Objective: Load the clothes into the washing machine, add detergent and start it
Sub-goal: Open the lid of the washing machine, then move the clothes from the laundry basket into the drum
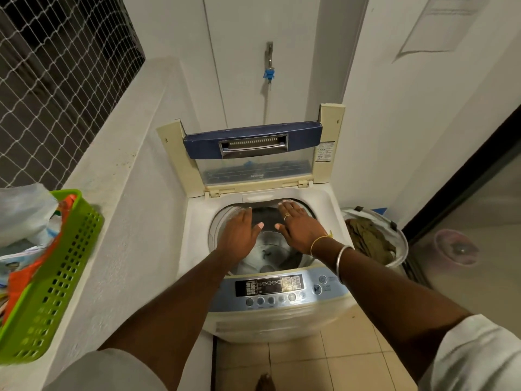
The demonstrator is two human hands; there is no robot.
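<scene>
A top-loading washing machine (335,210) stands ahead with its folding lid (253,148) raised against the wall. Both my hands reach over the open drum (270,249). My left hand (239,230) and my right hand (296,224) lie flat with straight fingers on a dark grey cloth (265,215) at the drum's far side. The metal drum bottom shows below my hands. The control panel (270,287) faces me at the front edge. A round laundry basket (375,238) with brownish clothes sits to the right of the machine.
A green plastic basket (56,277) with bags and packets rests on the ledge at the left. A tap (269,63) with a hose is on the wall behind the machine. A glass door (465,235) is at the right. Tiled floor lies below.
</scene>
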